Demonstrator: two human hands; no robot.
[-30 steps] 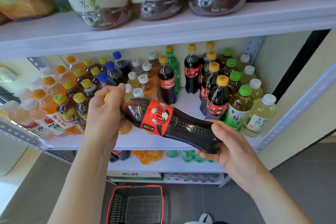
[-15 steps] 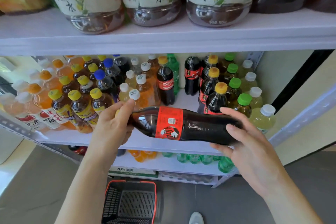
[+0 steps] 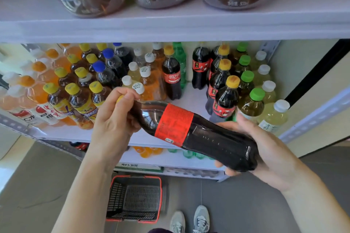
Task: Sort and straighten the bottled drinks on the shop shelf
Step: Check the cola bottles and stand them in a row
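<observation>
Dark cola bottle [image 3: 198, 134], red label, yellow cap, lies tilted sideways before the shelf [image 3: 191, 100]. Cap up-left, base down-right.

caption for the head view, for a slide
Two hands hold a cola bottle sideways at the drinks shelf, left hand gripping the neck, right hand gripping the base.

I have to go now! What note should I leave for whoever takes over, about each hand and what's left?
Left hand: grips the cola bottle at its cap end.
Right hand: holds its base.
The bottle lies sideways in the air, in front of the shelf.
Done: nothing shelved from this grab yet.
Left: stand it upright, probably by the yellow-capped colas, then straighten the rest.
</observation>
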